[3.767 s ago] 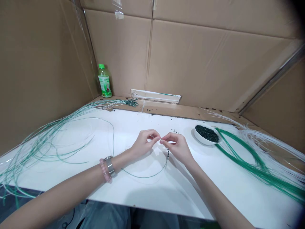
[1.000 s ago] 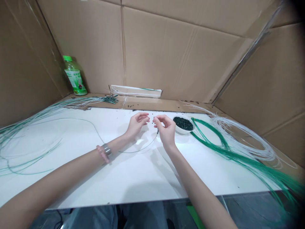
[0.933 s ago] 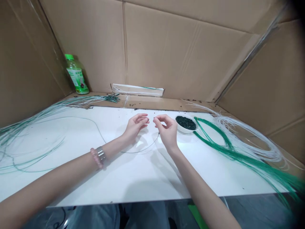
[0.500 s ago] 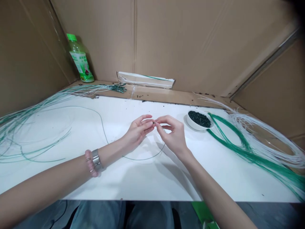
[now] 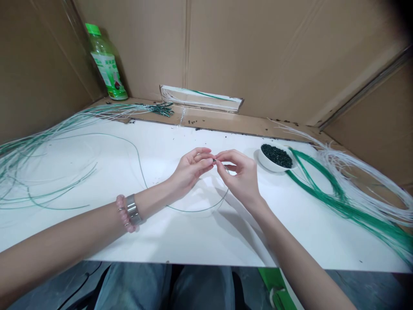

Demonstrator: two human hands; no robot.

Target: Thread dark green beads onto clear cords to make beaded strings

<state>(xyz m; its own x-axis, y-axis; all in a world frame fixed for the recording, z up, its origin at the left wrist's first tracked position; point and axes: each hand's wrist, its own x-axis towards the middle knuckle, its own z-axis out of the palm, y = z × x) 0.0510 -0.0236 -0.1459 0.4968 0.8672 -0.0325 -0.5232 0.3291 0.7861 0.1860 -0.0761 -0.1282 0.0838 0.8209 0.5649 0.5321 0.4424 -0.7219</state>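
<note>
My left hand [image 5: 190, 172] pinches a tiny dark piece [image 5: 214, 160] between thumb and forefinger, its other fingers loosely bent. Right against those fingertips, my right hand [image 5: 240, 174] closes thumb and forefinger on a thin green cord [image 5: 196, 211]. The cord loops down from the right hand over the white table, runs under my left forearm and goes on to the left. Whether the cord passes through the dark piece is too small to tell. A white bowl [image 5: 272, 166] heaped with small dark green pieces [image 5: 276, 155] stands right of my right hand.
Green cords [image 5: 335, 209] and white cords [image 5: 383, 202] lie coiled at the right. A bundle of cords with dark ends [image 5: 161, 110] stretches along the left back. A green-capped bottle [image 5: 108, 71] stands by the cardboard wall [image 5: 241, 43]. The white table [image 5: 129, 249] ends before my knees.
The view has tilted slightly, so the table and the things on it appear higher. Both hands stay fingertip to fingertip, with little visible change in their grip.
</note>
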